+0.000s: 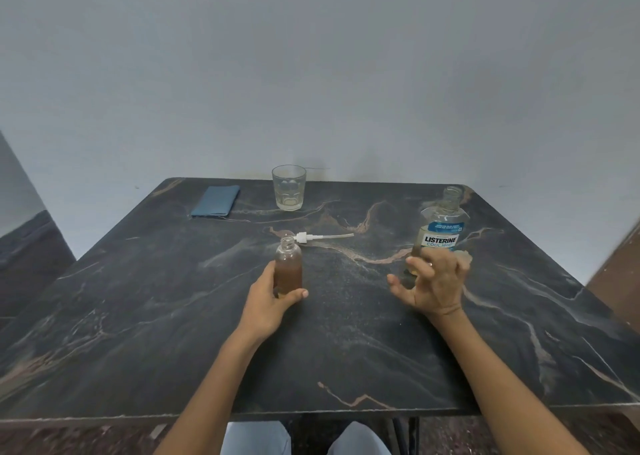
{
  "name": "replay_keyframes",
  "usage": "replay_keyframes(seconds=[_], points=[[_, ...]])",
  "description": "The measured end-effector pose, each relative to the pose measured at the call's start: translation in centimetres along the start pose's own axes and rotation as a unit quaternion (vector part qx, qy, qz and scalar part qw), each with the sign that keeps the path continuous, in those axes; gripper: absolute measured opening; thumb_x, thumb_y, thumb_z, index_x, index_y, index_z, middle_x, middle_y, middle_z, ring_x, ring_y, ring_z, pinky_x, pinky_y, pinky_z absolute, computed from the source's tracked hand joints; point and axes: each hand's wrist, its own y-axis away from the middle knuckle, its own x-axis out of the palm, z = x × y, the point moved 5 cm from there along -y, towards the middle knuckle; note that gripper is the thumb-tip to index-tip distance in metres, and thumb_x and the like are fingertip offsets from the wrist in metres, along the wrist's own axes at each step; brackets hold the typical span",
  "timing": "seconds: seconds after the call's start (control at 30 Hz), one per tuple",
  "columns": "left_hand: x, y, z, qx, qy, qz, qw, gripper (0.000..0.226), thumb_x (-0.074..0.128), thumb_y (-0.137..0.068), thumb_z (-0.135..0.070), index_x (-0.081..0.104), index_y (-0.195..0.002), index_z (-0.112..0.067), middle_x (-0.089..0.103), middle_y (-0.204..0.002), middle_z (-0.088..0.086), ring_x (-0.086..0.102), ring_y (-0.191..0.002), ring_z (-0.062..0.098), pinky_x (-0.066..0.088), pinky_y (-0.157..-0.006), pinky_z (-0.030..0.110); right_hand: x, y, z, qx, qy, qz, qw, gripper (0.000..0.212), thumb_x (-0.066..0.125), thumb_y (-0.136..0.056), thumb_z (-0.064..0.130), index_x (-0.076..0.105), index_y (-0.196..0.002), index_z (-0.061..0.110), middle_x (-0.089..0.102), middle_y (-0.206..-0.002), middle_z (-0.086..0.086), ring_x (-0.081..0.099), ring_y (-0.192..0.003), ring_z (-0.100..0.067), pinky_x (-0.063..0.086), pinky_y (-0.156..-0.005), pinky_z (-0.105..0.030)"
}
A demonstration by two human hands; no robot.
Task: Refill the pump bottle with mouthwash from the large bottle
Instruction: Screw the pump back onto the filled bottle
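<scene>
Head view, 1 frame, items as I log them remotely. Item 1: pump bottle (288, 267), small, upright on the dark marbled counter (173, 316), neck uncapped, holding brownish liquid to roughly shoulder height; my left hand (268, 299) grips its lower body, thumb across the front. Item 2: pump head (306, 237) with its dip tube, lying flat on the counter just behind the pump bottle. Item 3: large bottle (444, 228) of mouthwash, upright at right, cap off; level inside hard to read. My right hand (433, 283) hangs just in front of it, fingers spread and loosely curled, grasping nothing. Item 4: empty glass (288, 187) near the far edge. Item 5: blue wallet-like case (216, 201), far left. Step in hand, by my judgement: pouring looks done or paused, right hand between tasks. Next move likely calls for picking up the pump head, threading the tube into the neck, then screwing down.
</scene>
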Motion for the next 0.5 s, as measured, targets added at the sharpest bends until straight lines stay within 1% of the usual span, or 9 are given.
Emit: replay_keyframes(seconds=[0.07, 0.13, 0.17, 0.23, 0.27, 0.33, 0.4, 0.43, 0.5], points=[[-0.1, 0.1, 0.2, 0.000, -0.011, -0.004, 1.000, 0.037, 0.075, -0.077, -0.016, 0.053, -0.105, -0.027, 0.064, -0.097, -0.010, 0.060, -0.085, 0.004, 0.045, -0.077, 0.020, 0.3, -0.5, 2.2, -0.030, -0.038, 0.017, 0.999, 0.026, 0.044, -0.088, 0.046, 0.039, -0.093, 0.021, 0.044, -0.088, 0.003, 0.044, -0.081, -0.017, 0.025, -0.073, -0.036], [-0.1, 0.1, 0.6, -0.002, -0.029, -0.015, 0.999, 0.035, 0.077, -0.076, -0.017, 0.052, -0.095, -0.034, 0.065, -0.094, -0.010, 0.063, -0.085, 0.009, 0.049, -0.081, 0.029, 0.9, -1.2, 4.1, -0.010, -0.067, 0.046, 0.997, 0.019, 0.052, -0.084, 0.037, 0.043, -0.091, 0.022, 0.051, -0.085, 0.005, 0.047, -0.082, -0.016, 0.026, -0.074, -0.035], [-0.1, 0.1, 0.7, -0.004, -0.038, -0.019, 0.999, 0.034, 0.077, -0.075, -0.018, 0.052, -0.092, -0.034, 0.066, -0.092, -0.011, 0.063, -0.085, 0.009, 0.050, -0.082, 0.031, 1.6, -1.7, 5.0, 0.014, -0.080, 0.076, 0.994, 0.015, 0.053, -0.082, 0.032, 0.046, -0.090, 0.022, 0.055, -0.082, 0.004, 0.049, -0.082, -0.016, 0.027, -0.075, -0.034], [-0.1, 0.2, 0.8, -0.004, -0.048, -0.026, 0.998, 0.032, 0.077, -0.075, -0.020, 0.051, -0.088, -0.035, 0.065, -0.088, -0.012, 0.062, -0.082, 0.007, 0.049, -0.080, 0.031, 3.7, -2.7, 6.5, 0.071, -0.102, 0.166, 0.978, 0.007, 0.051, -0.084, 0.025, 0.051, -0.090, 0.022, 0.060, -0.079, 0.004, 0.052, -0.080, -0.016, 0.028, -0.076, -0.031], [0.0, 0.3, 0.8, -0.003, -0.053, -0.029, 0.998, 0.032, 0.076, -0.076, -0.021, 0.050, -0.088, -0.034, 0.065, -0.086, -0.013, 0.061, -0.080, 0.006, 0.049, -0.078, 0.031, 5.0, -3.2, 7.1, 0.097, -0.112, 0.210, 0.966, 0.008, 0.049, -0.085, 0.022, 0.054, -0.091, 0.022, 0.061, -0.080, 0.005, 0.053, -0.080, -0.016, 0.028, -0.077, -0.030], [0.1, 0.3, 0.8, -0.001, -0.066, -0.035, 0.997, 0.031, 0.075, -0.077, -0.025, 0.051, -0.096, -0.032, 0.064, -0.086, -0.014, 0.061, -0.079, 0.007, 0.048, -0.075, 0.029, 7.9, -3.6, 8.1, 0.143, -0.126, 0.288, 0.938, 0.011, 0.051, -0.086, 0.019, 0.060, -0.093, 0.021, 0.064, -0.086, 0.006, 0.057, -0.086, -0.015, 0.028, -0.082, -0.029], [0.0, 0.4, 0.9, -0.003, -0.078, -0.039, 0.996, 0.038, 0.073, -0.078, -0.029, 0.050, -0.109, -0.026, 0.064, -0.090, -0.013, 0.062, -0.083, 0.010, 0.049, -0.077, 0.030, 10.8, -3.4, 9.0, 0.169, -0.127, 0.366, 0.906, 0.016, 0.054, -0.089, 0.016, 0.062, -0.101, 0.022, 0.066, -0.098, 0.005, 0.059, -0.098, -0.017, 0.027, -0.094, -0.030], [0.1, 0.5, 0.9, -0.005, -0.083, -0.041, 0.996, 0.044, 0.073, -0.079, -0.031, 0.049, -0.115, -0.025, 0.064, -0.093, -0.011, 0.062, -0.085, 0.010, 0.050, -0.078, 0.032, 12.0, -3.1, 9.3, 0.173, -0.125, 0.403, 0.890, 0.020, 0.053, -0.090, 0.016, 0.061, -0.107, 0.022, 0.065, -0.106, 0.004, 0.057, -0.106, -0.017, 0.025, -0.102, -0.032], [0.0, 0.5, 1.0, -0.005, -0.091, -0.044, 0.995, 0.052, 0.072, -0.079, -0.032, 0.044, -0.122, -0.026, 0.065, -0.096, -0.009, 0.062, -0.087, 0.011, 0.050, -0.080, 0.033, 13.9, -2.7, 10.1, 0.171, -0.122, 0.452, 0.867, 0.030, 0.051, -0.093, 0.015, 0.057, -0.121, 0.024, 0.062, -0.118, 0.002, 0.050, -0.120, -0.017, 0.011, -0.114, -0.036]])
